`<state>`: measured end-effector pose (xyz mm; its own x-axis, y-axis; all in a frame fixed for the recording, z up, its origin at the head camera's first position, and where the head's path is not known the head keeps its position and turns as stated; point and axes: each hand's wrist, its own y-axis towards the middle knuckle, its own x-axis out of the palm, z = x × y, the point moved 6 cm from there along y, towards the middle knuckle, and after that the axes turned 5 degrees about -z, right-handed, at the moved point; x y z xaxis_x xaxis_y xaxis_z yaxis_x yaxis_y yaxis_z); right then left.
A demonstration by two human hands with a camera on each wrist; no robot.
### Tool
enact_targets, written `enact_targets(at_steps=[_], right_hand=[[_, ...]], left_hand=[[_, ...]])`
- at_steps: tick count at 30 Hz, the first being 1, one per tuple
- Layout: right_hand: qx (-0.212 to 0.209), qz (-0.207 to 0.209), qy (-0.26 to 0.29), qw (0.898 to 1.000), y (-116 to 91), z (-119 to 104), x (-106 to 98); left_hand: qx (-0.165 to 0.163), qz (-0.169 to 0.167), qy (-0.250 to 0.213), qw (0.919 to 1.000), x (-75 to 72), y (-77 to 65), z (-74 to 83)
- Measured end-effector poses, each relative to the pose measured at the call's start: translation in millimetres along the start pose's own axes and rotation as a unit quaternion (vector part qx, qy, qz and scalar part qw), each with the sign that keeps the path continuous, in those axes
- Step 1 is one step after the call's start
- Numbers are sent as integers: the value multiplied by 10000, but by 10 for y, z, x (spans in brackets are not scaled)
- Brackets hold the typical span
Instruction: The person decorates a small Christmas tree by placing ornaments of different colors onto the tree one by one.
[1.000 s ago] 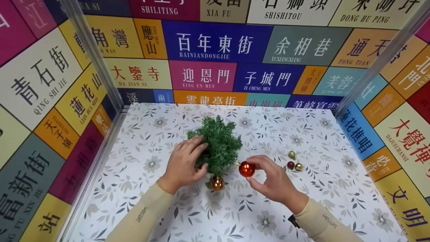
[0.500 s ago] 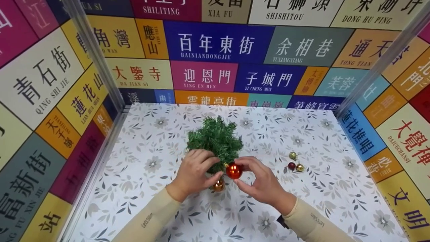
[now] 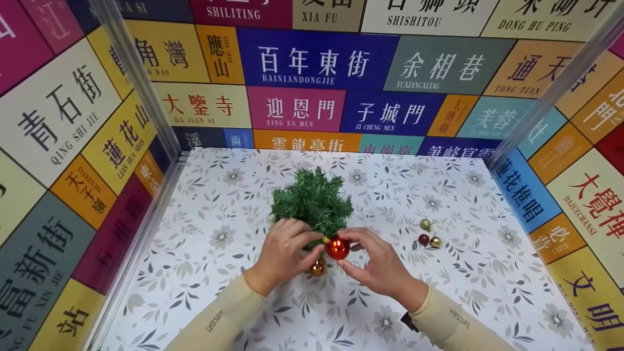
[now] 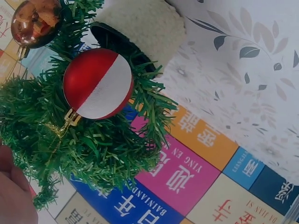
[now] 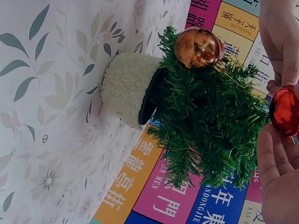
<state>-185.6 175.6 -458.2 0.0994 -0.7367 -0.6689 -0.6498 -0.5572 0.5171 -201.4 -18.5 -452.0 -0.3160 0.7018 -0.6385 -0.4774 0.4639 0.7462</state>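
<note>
A small artificial Christmas tree (image 3: 312,200) stands upright in a whitish, rough-textured pot (image 5: 131,86). My right hand (image 3: 385,268) holds a shiny red Christmas ball (image 3: 337,248) between thumb and fingers, just in front of the branches. At the ball's gold cap (image 3: 325,239), the thumb and index finger of my left hand (image 3: 285,253) pinch; the thread itself is too small to make out. A copper-coloured ball (image 3: 318,266) hangs low on the near side. On another side, a red-and-white ball (image 4: 98,84) hangs by its gold cap, as the left wrist view shows.
Two small gold balls, one nearer (image 3: 435,242) and one farther (image 3: 425,224), lie on the table to the right beside a dark red ball (image 3: 423,239). The white table (image 3: 209,292) has a leaf pattern. Sign-printed walls (image 3: 312,58) enclose its back and sides.
My right hand has brought the red ball left, close to the tree. My left hand has come off the branches, down and right to the ball's cap. The tree stays put.
</note>
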Motion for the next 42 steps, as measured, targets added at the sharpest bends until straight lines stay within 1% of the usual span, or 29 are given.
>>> enact_targets(at_steps=[5, 9, 13, 16, 18, 24, 28, 31, 33, 36, 42], right_hand=[[-11, -56, 163, 9999, 6, -5, 7], [-19, -2, 257, 9997, 13, -4, 9], [-34, 59, 255, 9997, 18, -2, 8], [-62, 65, 109, 9999, 11, 3, 10], [-1, 1, 3, 10000, -2, 16, 20], [409, -367, -85, 9985, -51, 69, 90], [453, -461, -135, 9978, -74, 86, 117], [457, -467, -232, 9976, -89, 90, 116], [445, -419, -314, 9976, -94, 87, 111], [360, -214, -440, 9982, -72, 53, 99], [-43, 300, -612, 9977, 89, -82, 91]], left_hand=[[-107, 56, -158, 9998, 5, 11, 9], [-274, 78, -318, 9991, 10, 20, 7], [-347, 109, -303, 9989, -6, 38, -1], [-297, 185, -217, 9992, -37, 53, -5], [-265, 234, -211, 9992, -55, 60, -9], [-140, 121, -119, 9998, -121, 110, 30], [-51, 68, -87, 9999, -139, 148, 59], [-22, -33, -60, 10000, -133, 168, 81], [12, -91, -38, 10000, -125, 181, 96], [69, -154, 12, 9999, -111, 198, 117], [177, -43, 13, 9998, -116, 222, 144]])
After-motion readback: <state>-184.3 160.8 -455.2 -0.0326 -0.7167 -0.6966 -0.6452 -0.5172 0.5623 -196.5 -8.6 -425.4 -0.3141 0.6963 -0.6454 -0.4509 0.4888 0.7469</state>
